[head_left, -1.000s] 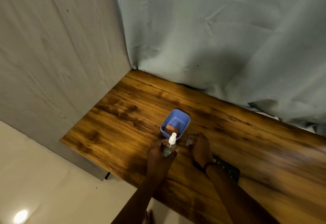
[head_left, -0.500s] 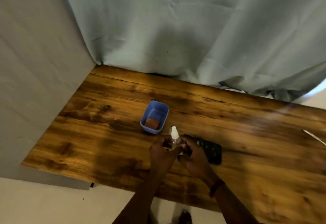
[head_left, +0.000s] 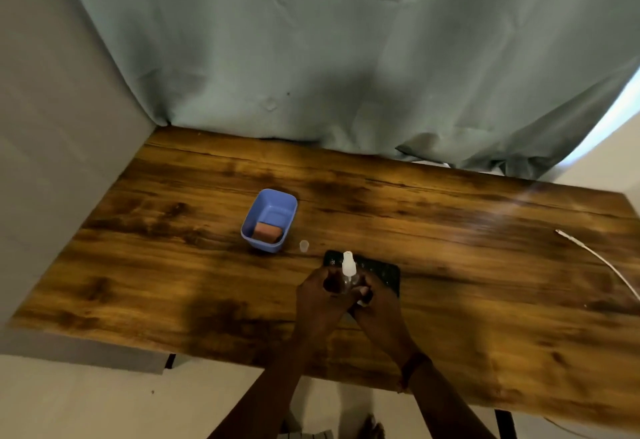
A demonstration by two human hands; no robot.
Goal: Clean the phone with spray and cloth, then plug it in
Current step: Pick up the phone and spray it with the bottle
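Note:
A small clear spray bottle [head_left: 347, 267] with a white nozzle stands upright between my hands. My left hand [head_left: 320, 296] is wrapped around its body, and my right hand [head_left: 375, 303] touches its lower side; both grip it. Its clear cap [head_left: 304, 245] sits alone on the table just left of the bottle. The dark phone [head_left: 384, 274] lies flat on the wooden table [head_left: 467, 265] right behind my hands, partly hidden by them. A folded orange-brown cloth [head_left: 266, 232] rests inside a blue plastic tub [head_left: 268, 220]. A white charging cable [head_left: 595, 257] lies at the right.
A grey-green curtain [head_left: 346, 58] hangs along the table's far edge. A pale wall [head_left: 52, 127] closes the left side. The table's near edge runs just under my forearms, with pale floor [head_left: 86, 404] below it.
The view has swung right, bringing the cable into sight. The clear cap now stands on the table beside the tub. My hands and the bottle stay in front of the phone.

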